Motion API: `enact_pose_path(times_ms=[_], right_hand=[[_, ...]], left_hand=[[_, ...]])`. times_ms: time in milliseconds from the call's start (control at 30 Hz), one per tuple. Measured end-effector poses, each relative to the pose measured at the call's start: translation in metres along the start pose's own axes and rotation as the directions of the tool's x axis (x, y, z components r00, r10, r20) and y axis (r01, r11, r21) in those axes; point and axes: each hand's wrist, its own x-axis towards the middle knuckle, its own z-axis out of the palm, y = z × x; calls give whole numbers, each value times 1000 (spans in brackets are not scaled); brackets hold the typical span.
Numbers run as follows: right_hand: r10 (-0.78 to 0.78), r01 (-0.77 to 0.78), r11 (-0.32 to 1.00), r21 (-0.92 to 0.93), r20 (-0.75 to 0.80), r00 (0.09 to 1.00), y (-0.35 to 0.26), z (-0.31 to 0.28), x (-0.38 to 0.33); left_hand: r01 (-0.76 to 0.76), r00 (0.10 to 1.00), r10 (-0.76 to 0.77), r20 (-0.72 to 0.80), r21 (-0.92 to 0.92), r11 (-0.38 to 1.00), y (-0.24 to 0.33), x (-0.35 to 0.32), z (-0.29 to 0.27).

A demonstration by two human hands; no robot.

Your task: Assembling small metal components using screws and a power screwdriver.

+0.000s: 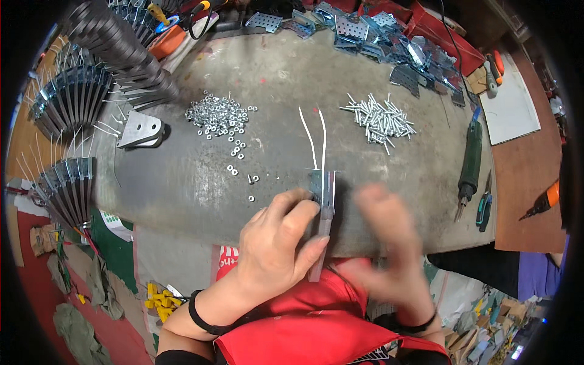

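Observation:
My left hand [274, 240] is closed on a narrow grey strip-shaped part [325, 213] with a perforated metal plate at its far end. Two white wires [323, 137] run from that end, away from me over the worktop. To the right of the part is my right hand [392, 237], smeared by motion; whether its fingers hold anything cannot be made out. Beyond my left hand lie a heap of small nuts [218, 114] and a few stray ones. A pile of silvery screws [382, 120] lies farther off to the right.
Perforated metal plates [365, 30] are heaped at the far right. A green power screwdriver [471, 158] and pliers [484, 207] lie at the worktop's [292, 79] right edge. Fanned wired parts [73, 97] and a tall dark stack [125, 55] stand at the left, beside a metal bracket [141, 129].

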Motion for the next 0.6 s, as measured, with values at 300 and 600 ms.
enact_pose_path(times_ms=[300,600], right_hand=[[538,-680,628,-378,-420,730,175,-121,-25],[723,198,394,897,-436,536,87,-61,-17]], left_hand=[[-44,998,41,-52,-64,997,-3,-2,4],[-58,998,57,-34,-40,997,-3,0,8]])
